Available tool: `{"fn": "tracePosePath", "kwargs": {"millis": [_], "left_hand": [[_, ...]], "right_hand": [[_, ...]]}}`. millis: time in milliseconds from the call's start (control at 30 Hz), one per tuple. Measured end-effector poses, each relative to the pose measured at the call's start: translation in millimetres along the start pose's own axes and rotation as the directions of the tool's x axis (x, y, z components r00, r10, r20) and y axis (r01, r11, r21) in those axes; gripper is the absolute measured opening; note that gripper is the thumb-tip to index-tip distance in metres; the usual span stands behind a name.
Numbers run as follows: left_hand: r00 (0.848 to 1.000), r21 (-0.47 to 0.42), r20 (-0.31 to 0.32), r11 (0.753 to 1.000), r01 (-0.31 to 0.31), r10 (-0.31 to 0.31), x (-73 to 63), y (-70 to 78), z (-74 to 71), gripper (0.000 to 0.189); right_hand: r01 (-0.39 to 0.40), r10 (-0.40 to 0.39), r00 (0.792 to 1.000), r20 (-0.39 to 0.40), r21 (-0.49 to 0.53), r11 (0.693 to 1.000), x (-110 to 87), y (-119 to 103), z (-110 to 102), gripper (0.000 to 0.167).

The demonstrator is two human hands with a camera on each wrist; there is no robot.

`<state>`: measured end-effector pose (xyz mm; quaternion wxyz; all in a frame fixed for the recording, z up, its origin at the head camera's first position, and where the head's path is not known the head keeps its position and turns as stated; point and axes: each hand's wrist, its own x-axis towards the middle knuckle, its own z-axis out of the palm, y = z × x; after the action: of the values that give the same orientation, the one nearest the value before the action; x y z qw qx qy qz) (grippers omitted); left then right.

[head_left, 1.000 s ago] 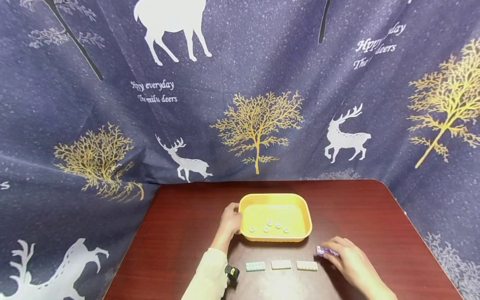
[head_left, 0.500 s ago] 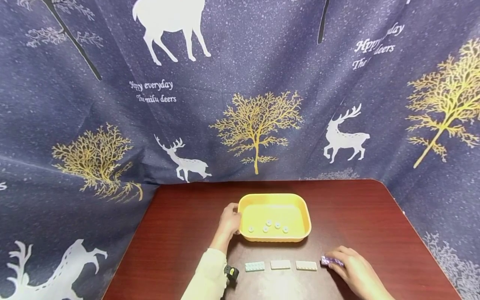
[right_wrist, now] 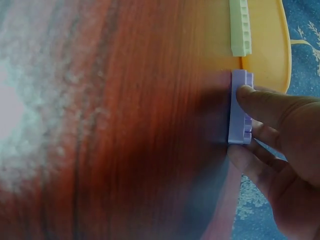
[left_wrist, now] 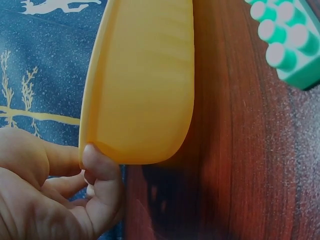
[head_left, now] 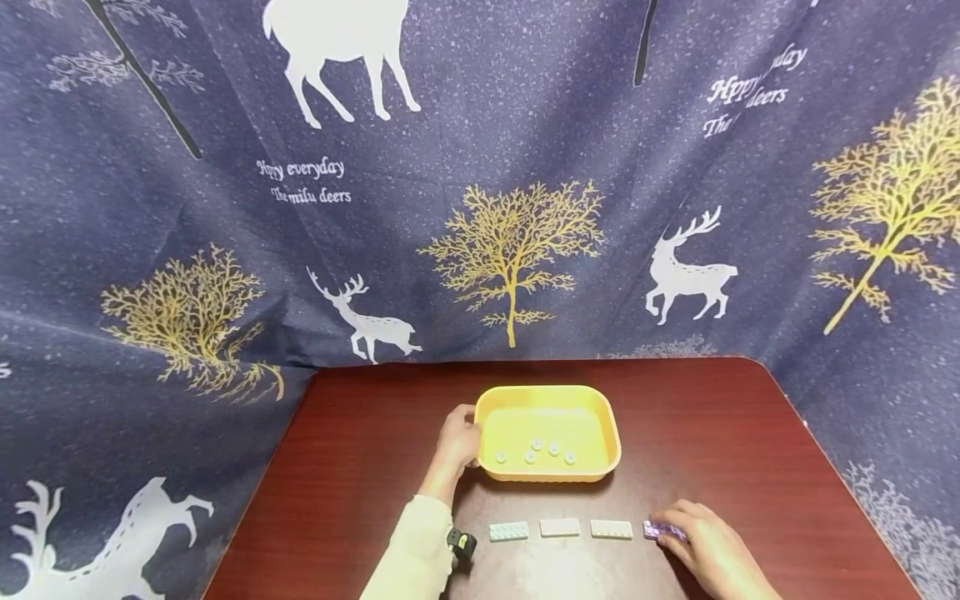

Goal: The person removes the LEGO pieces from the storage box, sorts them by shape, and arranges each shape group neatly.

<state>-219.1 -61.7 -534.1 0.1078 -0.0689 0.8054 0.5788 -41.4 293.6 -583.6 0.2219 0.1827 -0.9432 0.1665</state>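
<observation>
My left hand [head_left: 459, 437] grips the left end of a yellow plastic bin [head_left: 545, 477], thumb and fingers pinching its rim in the left wrist view. With my right hand [head_left: 705, 537] I hold a purple studded building block [head_left: 654, 530] between thumb and fingers, low at the table. It lines up at the right end of a row of blocks: a mint-green one [head_left: 509, 532], a white one [head_left: 560, 527] and a cream one [head_left: 611, 529]. In the right wrist view the thumb lies on the side of the purple block [right_wrist: 237, 112], with a pale block [right_wrist: 239, 30] beyond it.
Several small pale round pieces [head_left: 553, 449] lie inside the bin. The dark red wooden table [head_left: 375, 467] has a rounded far right corner. Behind it hangs a blue curtain [head_left: 450, 125] printed with deer and trees. A black strap device [head_left: 462, 544] sits on my left wrist.
My right hand has brought the purple block down and slightly right, into line with the other blocks. The left hand stays on the bin.
</observation>
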Motion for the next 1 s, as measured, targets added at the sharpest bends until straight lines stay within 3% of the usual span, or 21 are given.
{"fn": "tracePosePath", "kwargs": {"millis": [400,1000], "left_hand": [[1.000,0.008,-0.005,1.000,0.007,-0.007,1.4,-0.1,-0.7,0.037],[1.000,-0.012,0.001,1.000,0.006,-0.006,1.7,-1.5,-0.8,0.038]], "right_hand": [[-0.066,0.068,0.997,0.029,-0.049,0.997,-3.1,-3.7,0.2,0.032],[-0.035,0.034,0.999,0.033,0.032,0.999,-2.4,1.2,-1.5,0.042]]}}
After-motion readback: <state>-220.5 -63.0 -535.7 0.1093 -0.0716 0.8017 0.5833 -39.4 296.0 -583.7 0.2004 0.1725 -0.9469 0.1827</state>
